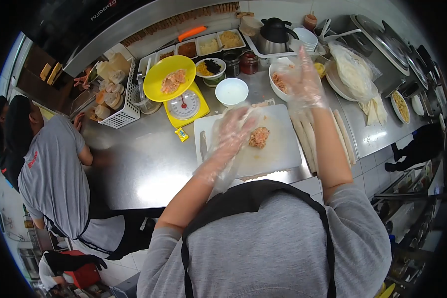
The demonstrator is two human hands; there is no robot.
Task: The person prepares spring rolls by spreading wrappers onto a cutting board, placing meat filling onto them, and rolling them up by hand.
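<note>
My left hand (235, 126), in a clear plastic glove, is over the white cutting board (288, 149), its fingers stretched out beside a lump of ground meat (259, 137). I see nothing held in it. My right hand (307, 84), gloved too, is raised at the right edge of a white bowl (274, 84) of ground meat, fingers extended and partly covering the bowl. More meat (173, 81) lies on the yellow pan (156, 74) of a yellow kitchen scale (184, 107). Several long pale rolls (308, 141) lie right of the board, partly under my right forearm.
A small white bowl (232, 92) stands behind the board. A yellow packet (182, 134) lies by the scale. Filling trays (208, 45), jars (249, 62) and a thermal jug (274, 37) line the back. A white basket (126, 111) and a co-worker (54, 159) are at left; plastic-covered wrappers (352, 74) at right.
</note>
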